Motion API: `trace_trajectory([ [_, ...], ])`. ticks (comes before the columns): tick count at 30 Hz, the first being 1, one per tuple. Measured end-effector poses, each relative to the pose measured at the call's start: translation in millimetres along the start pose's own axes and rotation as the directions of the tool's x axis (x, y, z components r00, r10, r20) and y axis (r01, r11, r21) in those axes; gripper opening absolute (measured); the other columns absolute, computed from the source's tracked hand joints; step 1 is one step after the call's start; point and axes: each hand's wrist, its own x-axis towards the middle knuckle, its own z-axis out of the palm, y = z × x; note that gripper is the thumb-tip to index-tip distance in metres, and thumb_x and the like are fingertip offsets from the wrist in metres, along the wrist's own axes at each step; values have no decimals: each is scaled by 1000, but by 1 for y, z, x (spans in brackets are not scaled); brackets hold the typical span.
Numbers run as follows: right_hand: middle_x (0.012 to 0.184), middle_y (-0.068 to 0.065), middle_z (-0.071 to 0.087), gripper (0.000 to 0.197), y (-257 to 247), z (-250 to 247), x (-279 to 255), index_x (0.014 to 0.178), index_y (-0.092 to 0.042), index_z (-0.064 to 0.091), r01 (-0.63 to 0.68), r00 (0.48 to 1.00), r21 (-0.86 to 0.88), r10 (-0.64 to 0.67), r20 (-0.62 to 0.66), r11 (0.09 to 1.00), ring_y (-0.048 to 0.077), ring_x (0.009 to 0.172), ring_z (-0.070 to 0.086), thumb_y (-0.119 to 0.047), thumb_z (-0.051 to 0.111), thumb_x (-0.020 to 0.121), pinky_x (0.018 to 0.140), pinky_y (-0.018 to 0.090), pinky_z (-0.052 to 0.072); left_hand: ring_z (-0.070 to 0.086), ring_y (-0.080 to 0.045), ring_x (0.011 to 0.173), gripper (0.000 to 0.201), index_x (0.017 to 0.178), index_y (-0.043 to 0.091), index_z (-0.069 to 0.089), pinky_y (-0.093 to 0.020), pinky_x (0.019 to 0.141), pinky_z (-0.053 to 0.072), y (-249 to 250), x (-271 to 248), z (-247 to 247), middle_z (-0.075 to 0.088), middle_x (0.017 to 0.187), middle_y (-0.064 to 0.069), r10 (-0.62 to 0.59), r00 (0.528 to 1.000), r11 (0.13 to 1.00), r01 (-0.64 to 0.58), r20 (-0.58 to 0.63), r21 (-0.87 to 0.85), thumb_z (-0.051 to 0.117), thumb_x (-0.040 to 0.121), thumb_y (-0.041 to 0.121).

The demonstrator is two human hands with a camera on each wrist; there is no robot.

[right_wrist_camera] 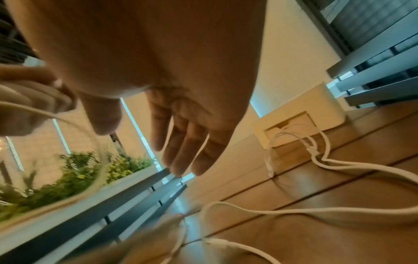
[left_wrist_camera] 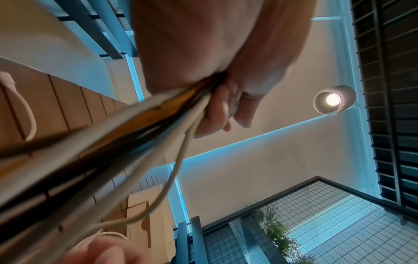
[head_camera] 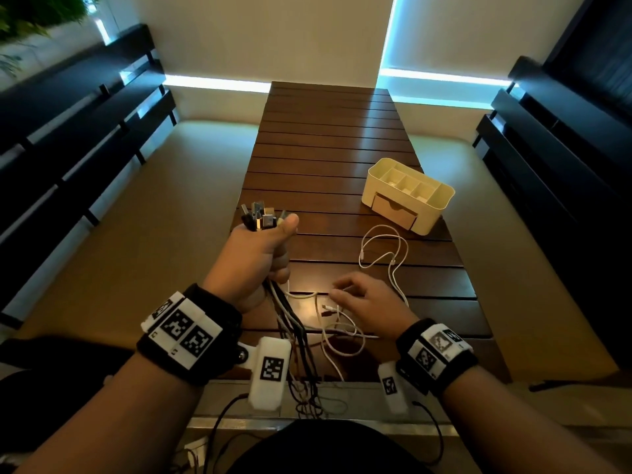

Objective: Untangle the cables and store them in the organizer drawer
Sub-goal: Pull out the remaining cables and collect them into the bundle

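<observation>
My left hand (head_camera: pixel 254 254) grips a bundle of cables (head_camera: pixel 294 333) upright, black and white, with several USB plugs (head_camera: pixel 261 213) sticking out above the fist. The bundle's strands (left_wrist_camera: pixel 126 135) hang down past the table's near edge. My right hand (head_camera: pixel 366 295) hovers low over the table with relaxed, straight fingers (right_wrist_camera: pixel 181 146), holding nothing; thin white cable ends (head_camera: pixel 333 311) lie just beside it. A separate white cable (head_camera: pixel 386 254) lies looped on the table (head_camera: pixel 328 148) in front of the cream organizer (head_camera: pixel 408 195), whose small drawer (head_camera: pixel 393 212) is closed.
The slatted wooden table is narrow, with beige cushioned benches (head_camera: pixel 164 206) on both sides and dark railings (head_camera: pixel 78 138) beyond. Loose white cable loops (right_wrist_camera: pixel 294 210) spread over the table near my right hand. Wrist-camera leads (head_camera: pixel 219 419) hang below the near edge.
</observation>
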Motion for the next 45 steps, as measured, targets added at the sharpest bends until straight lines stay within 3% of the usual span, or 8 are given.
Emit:
trace_trajectory([
  [7,111,-9,62,48,66,-7,25,137,-28,53,-210,977,-371,205,-53,905,10,101,59,-36,64,91,92,30,49,19,-5,41,21,84,10,59,-17,36,18,11,-10,-2,23,53,8,-206,957,978,198,206,60,63,87,31],
  [15,109,-12,47,38,52,12,32,124,-35,59,70,995,-355,-40,92,932,3,95,54,-47,66,89,87,31,52,21,-7,44,27,88,9,60,-19,37,23,3,3,-9,27,56,6,-259,959,954,236,112,184,68,83,35],
  [19,118,-9,44,48,58,17,37,124,-36,60,75,964,-606,99,248,792,13,105,54,-55,70,82,91,34,51,22,-6,41,27,93,7,58,-18,36,24,0,8,-10,29,52,8,-222,973,966,210,68,151,65,86,32],
  [26,100,-5,40,25,70,-17,43,101,-20,69,-76,996,-730,92,-18,679,15,87,49,-42,58,95,74,30,42,22,-6,40,22,89,8,57,-18,35,24,4,11,-18,27,52,8,-152,988,983,150,7,109,62,90,29],
  [35,140,10,33,46,50,-42,55,128,-17,59,-198,921,-917,386,-53,347,32,129,38,-39,53,88,104,49,38,21,-8,42,27,91,8,57,-20,38,22,7,11,-22,26,54,5,-126,992,984,127,-18,123,66,85,33],
  [38,145,9,28,54,24,-32,62,133,-17,55,-178,953,-904,296,-61,389,32,134,32,-46,53,87,108,51,32,21,-9,42,24,92,8,57,-20,37,24,8,11,-22,26,55,5,-120,992,982,124,-33,140,63,90,31],
  [42,129,4,40,41,15,-7,78,121,-21,56,-104,991,-772,135,-24,627,26,118,48,-43,52,87,96,45,49,21,-9,42,22,91,8,56,-20,36,25,9,11,-21,27,54,6,-118,992,984,122,-37,130,63,92,29],
  [45,118,0,53,41,23,8,88,116,-22,58,-118,989,-729,146,-25,675,25,101,59,-48,56,84,86,43,54,20,-9,42,21,92,8,56,-20,36,24,8,10,-20,26,53,6,-111,993,986,115,-36,123,63,93,28],
])
